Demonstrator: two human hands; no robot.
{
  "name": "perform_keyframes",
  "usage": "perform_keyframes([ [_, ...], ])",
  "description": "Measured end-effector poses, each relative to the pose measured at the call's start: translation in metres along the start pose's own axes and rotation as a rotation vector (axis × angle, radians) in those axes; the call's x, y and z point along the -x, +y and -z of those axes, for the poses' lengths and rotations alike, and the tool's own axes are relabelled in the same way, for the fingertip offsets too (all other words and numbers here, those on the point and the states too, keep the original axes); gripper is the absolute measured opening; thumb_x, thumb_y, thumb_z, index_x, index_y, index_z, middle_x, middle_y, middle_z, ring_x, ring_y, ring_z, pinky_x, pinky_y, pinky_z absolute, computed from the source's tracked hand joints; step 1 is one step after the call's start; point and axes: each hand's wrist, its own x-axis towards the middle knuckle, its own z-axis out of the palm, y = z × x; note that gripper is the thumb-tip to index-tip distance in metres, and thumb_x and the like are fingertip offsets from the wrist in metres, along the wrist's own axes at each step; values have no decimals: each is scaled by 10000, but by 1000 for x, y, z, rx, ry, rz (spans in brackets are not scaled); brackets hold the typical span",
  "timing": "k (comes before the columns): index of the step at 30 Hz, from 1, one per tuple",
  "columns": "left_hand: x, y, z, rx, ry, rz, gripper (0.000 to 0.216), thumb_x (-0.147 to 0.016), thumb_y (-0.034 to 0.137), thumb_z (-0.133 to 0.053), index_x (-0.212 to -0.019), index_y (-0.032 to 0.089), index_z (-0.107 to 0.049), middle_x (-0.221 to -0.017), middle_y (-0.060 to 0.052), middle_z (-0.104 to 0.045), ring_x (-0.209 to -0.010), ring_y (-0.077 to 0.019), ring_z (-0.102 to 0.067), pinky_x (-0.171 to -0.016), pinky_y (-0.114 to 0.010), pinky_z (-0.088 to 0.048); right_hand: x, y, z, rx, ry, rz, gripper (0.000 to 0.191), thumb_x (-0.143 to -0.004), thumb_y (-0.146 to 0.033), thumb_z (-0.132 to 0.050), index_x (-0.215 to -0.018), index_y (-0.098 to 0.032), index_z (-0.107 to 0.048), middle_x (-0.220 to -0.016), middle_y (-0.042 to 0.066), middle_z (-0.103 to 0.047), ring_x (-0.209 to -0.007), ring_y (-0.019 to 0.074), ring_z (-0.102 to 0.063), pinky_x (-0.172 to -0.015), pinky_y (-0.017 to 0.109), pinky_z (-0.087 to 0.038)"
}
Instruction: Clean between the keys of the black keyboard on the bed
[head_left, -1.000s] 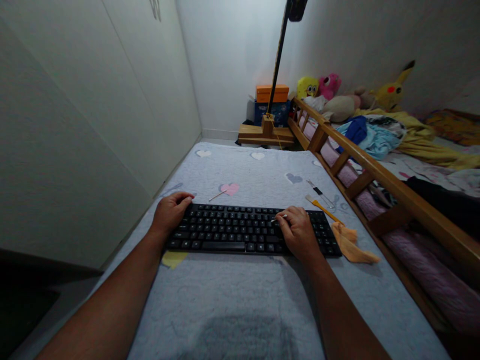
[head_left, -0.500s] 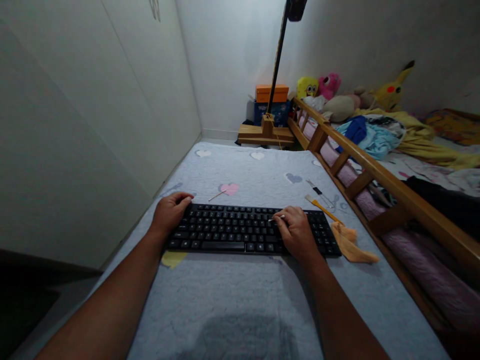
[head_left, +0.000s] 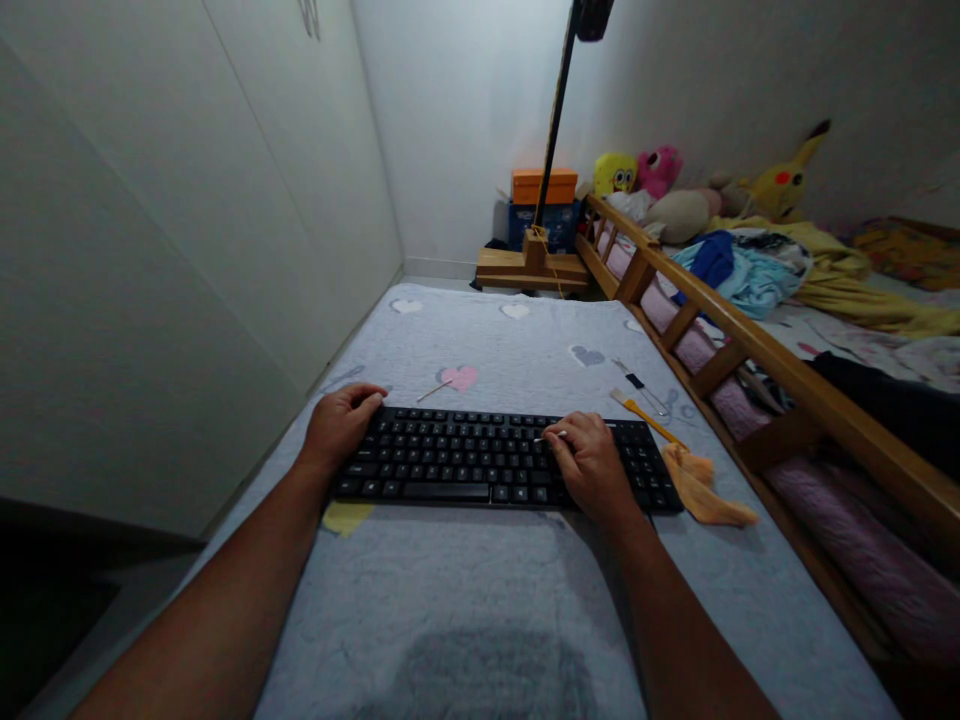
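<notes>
A black keyboard (head_left: 450, 462) lies flat on the light blue bedspread (head_left: 450, 590). At its upper left corner, my left hand (head_left: 337, 430) is closed round the edge. My right hand (head_left: 594, 465) pinches a thin cotton swab (head_left: 538, 440) over the right part of the keys, its tip at the keys. The hand covers some keys beneath it. Behind the keyboard lies a second cotton swab (head_left: 435, 391), beside a pink heart print. To the right are a yellow-handled brush (head_left: 651, 418), a crumpled orange cloth (head_left: 701, 490) and a tweezers-like metal tool (head_left: 637, 384).
A wooden bed rail (head_left: 720, 325) runs along the right side, with clothes and plush toys behind it. White cabinet doors (head_left: 187, 250) stand on the left. At the far end are a wooden stand (head_left: 525, 265) with a black pole and an orange box (head_left: 544, 187).
The swab tip in my right hand has shifted very slightly to the left over the keys. My left hand and the keyboard stay where they were.
</notes>
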Motion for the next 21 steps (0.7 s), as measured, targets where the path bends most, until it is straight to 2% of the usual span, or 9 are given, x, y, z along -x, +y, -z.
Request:
perform_keyframes([
  [21, 0, 2, 1, 13, -1, 7, 352, -716, 457, -569, -859, 205, -770, -934, -62, -783, -916, -282, -706, -896, -377, -543, 1, -7, -2, -39, -15, 19, 212, -952, -201, -524, -802, -218, -673, -846, 55, -665, -903, 219, -546, -864, 394, -389],
])
